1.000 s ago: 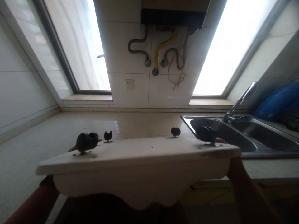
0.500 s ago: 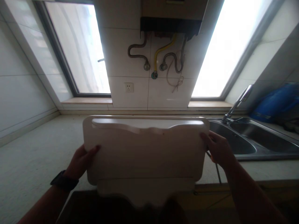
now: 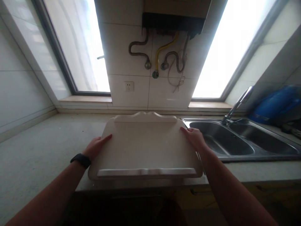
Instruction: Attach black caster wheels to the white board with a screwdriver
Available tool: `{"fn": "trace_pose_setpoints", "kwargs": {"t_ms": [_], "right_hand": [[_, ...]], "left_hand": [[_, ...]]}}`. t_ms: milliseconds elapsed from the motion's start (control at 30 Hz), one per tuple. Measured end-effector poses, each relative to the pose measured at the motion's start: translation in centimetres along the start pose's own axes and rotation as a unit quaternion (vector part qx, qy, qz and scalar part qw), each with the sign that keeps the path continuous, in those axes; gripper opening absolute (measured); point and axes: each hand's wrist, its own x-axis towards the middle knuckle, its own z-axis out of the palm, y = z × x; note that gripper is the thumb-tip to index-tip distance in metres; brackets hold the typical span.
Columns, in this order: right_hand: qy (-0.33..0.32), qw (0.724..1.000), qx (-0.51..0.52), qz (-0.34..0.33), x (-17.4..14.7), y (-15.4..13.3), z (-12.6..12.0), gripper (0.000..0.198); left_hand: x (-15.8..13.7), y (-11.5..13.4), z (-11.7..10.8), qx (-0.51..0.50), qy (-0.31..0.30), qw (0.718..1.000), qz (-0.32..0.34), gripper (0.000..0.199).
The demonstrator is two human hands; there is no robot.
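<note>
Between my hands is a wide white board (image 3: 145, 144) with rounded corners. A wavy raised lip runs along its far edge and a second ledge along its near edge; its exact kind does not show. My left hand (image 3: 96, 147) grips the left edge, thumb on the upper face and the other fingers hidden. On the opposite edge my right hand (image 3: 194, 138) holds it the same way. The board lies over the front of the pale countertop (image 3: 51, 150); whether it rests fully on it I cannot tell. A dark watch (image 3: 81, 160) is on my left wrist.
A double steel sink (image 3: 225, 141) with a chrome faucet (image 3: 237, 105) is right of the board. A blue container (image 3: 274, 105) stands beyond it. On the tiled wall are a socket (image 3: 129, 86) and hoses under a box-like heater (image 3: 175, 20), between two windows.
Both hands have turned the board from steeply raised to flatter, lowering it toward the countertop. Its far lip now stands up, and more of the sink shows.
</note>
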Motion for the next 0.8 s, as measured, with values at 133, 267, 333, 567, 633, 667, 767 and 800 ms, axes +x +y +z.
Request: {"fn": "trace_pose_setpoints", "kwargs": {"t_ms": [133, 267, 333, 567, 633, 667, 767, 800], "right_hand": [[-0.02, 0.998, -0.06, 0.004, 0.8, 0.8, 1.4, 0.053], [-0.053, 0.992, -0.114, 0.001, 0.4, 1.3, 2.2, 0.053], [-0.068, 0.988, -0.141, -0.006, 0.0, 1.1, 2.3, 0.052], [-0.095, 0.973, -0.196, -0.077, -1.0, -2.0, 0.8, 0.033], [-0.109, 0.97, -0.178, -0.127, -1.6, -3.8, 0.1, 0.044], [-0.122, 0.965, -0.165, -0.16, -2.1, -4.9, -0.2, 0.051], [-0.176, 0.948, -0.122, -0.235, -4.5, -8.8, -1.1, 0.058], [-0.197, 0.939, -0.107, -0.261, -5.4, -10.2, -1.2, 0.052]], "left_hand": [[1.1, -0.3, -0.2, 0.026, -0.015, 0.999, -0.023, 0.064], [1.8, -1.0, -0.4, 0.053, -0.028, 0.997, -0.043, 0.067], [2.1, -1.3, -0.6, 0.057, -0.025, 0.997, -0.048, 0.067], [2.3, -2.0, -1.1, 0.069, -0.012, 0.996, -0.05, 0.063], [2.2, -2.1, -1.1, 0.054, -0.018, 0.997, -0.052, 0.061], [2.2, -2.1, -1.1, 0.045, -0.024, 0.997, -0.056, 0.061], [2.3, -2.3, -1.1, 0.039, -0.03, 0.996, -0.069, 0.065], [2.3, -2.4, -1.1, 0.042, -0.026, 0.996, -0.071, 0.066]]}}
